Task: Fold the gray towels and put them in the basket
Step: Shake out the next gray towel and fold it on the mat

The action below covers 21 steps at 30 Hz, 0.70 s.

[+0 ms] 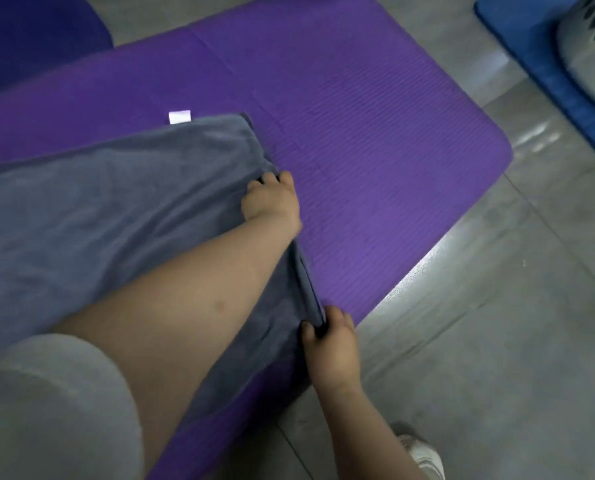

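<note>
- A soft gray terry towel point(98, 209) lies spread on a purple ribbed foam mat point(375, 150).
- The left hand point(272, 200) curls its fingers around the towel's right edge, farther off.
- The right hand point(330, 341) pinches the same edge at the near corner.
- A white perforated plastic basket point(587, 57) sits well apart, top right.

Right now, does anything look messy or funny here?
Nothing spilled or torn. Only a white tag sticks out past the far edge of the gray towel, which lies wrinkled on the purple mat.
</note>
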Available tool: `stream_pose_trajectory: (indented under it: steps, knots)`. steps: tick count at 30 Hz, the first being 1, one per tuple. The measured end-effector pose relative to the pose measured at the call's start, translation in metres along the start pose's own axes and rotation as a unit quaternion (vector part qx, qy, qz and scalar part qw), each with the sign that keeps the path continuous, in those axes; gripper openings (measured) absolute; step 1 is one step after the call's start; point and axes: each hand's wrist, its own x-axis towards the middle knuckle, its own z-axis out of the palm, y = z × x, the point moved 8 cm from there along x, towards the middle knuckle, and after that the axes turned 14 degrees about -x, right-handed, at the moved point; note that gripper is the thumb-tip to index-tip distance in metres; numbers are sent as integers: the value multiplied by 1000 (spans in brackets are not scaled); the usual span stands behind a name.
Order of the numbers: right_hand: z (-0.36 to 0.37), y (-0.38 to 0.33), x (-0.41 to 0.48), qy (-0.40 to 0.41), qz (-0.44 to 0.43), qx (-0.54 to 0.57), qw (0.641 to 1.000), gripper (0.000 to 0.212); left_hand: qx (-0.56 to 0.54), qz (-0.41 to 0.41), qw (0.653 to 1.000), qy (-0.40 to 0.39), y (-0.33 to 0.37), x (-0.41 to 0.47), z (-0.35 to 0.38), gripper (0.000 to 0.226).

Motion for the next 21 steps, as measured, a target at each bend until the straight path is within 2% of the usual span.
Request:
stream_pose_trajectory:
  steps: [2, 4, 7, 9, 13, 15, 18, 21]
  knots:
    - [-6, -10, -9, 18, -41, 51, 998, 21, -41, 17, 999, 9, -7, 4, -10, 60]
    - [-10, -28, -18, 42, -111, 78, 990, 29, -163, 40, 986, 20, -19, 3, -23, 50]
    - [-14, -74, -40, 69, -246, 55, 965, 47, -367, 58, 926, 62, -52, -7, -51, 48]
    - [-1, -105, -56, 36, -324, 22, 945, 44, -444, 59, 890, 85, -84, -21, -69, 50]
    - [23, -161, -107, 39, -446, -31, 894, 39, -571, 25, 811, 126, -166, -60, -97, 59]
    - [46, -184, -135, 1, -498, -71, 864, 37, -593, -16, 790, 158, -214, -83, -104, 60]
    - [86, -205, -171, -83, -534, -138, 830, 37, -606, -84, 765, 202, -282, -123, -104, 63]
    - [126, -213, -200, -183, -554, -223, 781, 48, -625, -161, 734, 212, -336, -158, -92, 60]
